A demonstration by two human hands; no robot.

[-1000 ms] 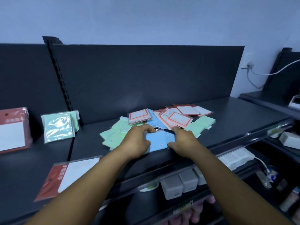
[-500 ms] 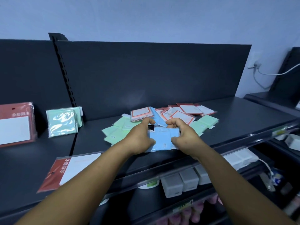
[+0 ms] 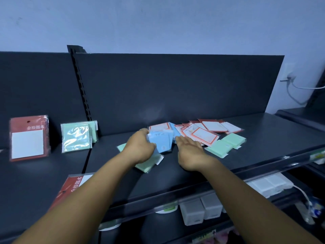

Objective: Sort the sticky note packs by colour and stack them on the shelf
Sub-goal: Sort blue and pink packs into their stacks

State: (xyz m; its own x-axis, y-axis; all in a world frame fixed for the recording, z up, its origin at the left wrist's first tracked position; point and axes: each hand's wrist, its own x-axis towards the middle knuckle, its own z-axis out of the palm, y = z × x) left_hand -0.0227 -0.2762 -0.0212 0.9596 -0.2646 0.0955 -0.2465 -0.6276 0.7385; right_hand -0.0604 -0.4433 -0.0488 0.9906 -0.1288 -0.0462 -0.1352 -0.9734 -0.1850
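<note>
Gathering one colour apart, a fanned bunch of pale blue plastic-wrapped sticky note packs (image 3: 161, 140) is gripped in the curled left hand (image 3: 139, 149), just above the black metal shelf (image 3: 184, 175). The right hand (image 3: 190, 153), which half a second ago pinched the bunch, is now flat-fingered and empty beside it, near the red-bordered packs (image 3: 202, 136).

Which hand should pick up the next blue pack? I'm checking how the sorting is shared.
The right hand, probably. It is open and holds nothing, with its fingertips beside the blue pack left in the pile. The left hand already has its grip on the gathered blue packs.
</note>
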